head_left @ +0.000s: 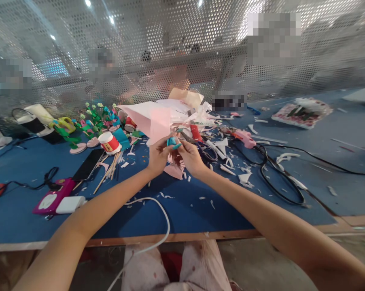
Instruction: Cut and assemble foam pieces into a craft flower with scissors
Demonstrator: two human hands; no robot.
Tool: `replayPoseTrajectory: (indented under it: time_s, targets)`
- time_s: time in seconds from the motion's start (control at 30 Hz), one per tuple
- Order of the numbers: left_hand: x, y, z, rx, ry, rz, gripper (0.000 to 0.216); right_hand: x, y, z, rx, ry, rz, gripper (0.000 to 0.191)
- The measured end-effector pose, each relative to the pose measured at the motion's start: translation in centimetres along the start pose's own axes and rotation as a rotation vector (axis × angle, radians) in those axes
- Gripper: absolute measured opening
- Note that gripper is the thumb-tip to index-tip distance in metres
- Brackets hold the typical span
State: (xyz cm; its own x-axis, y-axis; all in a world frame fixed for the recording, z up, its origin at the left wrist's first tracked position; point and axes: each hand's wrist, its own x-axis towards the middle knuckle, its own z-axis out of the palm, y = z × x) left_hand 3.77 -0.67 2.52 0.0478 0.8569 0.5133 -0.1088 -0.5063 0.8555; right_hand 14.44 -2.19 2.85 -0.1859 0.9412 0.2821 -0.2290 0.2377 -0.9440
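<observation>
Near the middle of the blue table, my left hand and my right hand meet over a small folded piece of blue paper. Fingers of both hands are pinched on it, partly hiding it. A strip of the same teal colour sticks out toward the right fingertips. Just behind the hands stands a sheet of pink paper, and below them lies a pink paper scrap. A red and white paper cup and a bundle of thin wooden sticks are to the left.
Several paper flowers stand at the back left. A black phone and a magenta power strip lie at left. A pink glue gun with a black cord lies at right, among white scraps. A white cable hangs over the front edge.
</observation>
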Motion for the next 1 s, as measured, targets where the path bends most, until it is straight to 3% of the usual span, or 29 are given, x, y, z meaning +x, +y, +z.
replayPoseTrajectory:
  time_s: [0.17,0.27,0.43,0.67,0.87,1.0]
  targets:
    - [-0.4,-0.2,0.3,-0.114,-0.155,0.022,0.054,0.2,-0.2,-0.2,0.021,0.036,0.010,0.047]
    - [-0.5,-0.6,0.7,-0.279,-0.211,-0.012,0.054,0.4,-0.1,-0.8,-0.033,0.065,-0.045,0.044]
    - [-0.2,-0.6,1.1,-0.330,-0.156,-0.169,0.050,0.5,0.3,-1.3,-0.144,0.033,-0.103,0.041]
    - [0.3,-1.2,0.5,-0.377,-0.086,-0.273,0.044,0.7,-0.2,-1.3,-0.033,0.036,-0.061,0.042]
    - [0.6,-1.9,-0.1,-0.181,-0.037,-0.076,0.035,0.9,-0.3,-1.5,-0.076,-0.014,-0.057,0.045]
    - [0.7,-1.4,-0.3,-0.162,-0.100,-0.088,0.037,0.9,0.2,-1.4,-0.142,-0.001,-0.090,0.046]
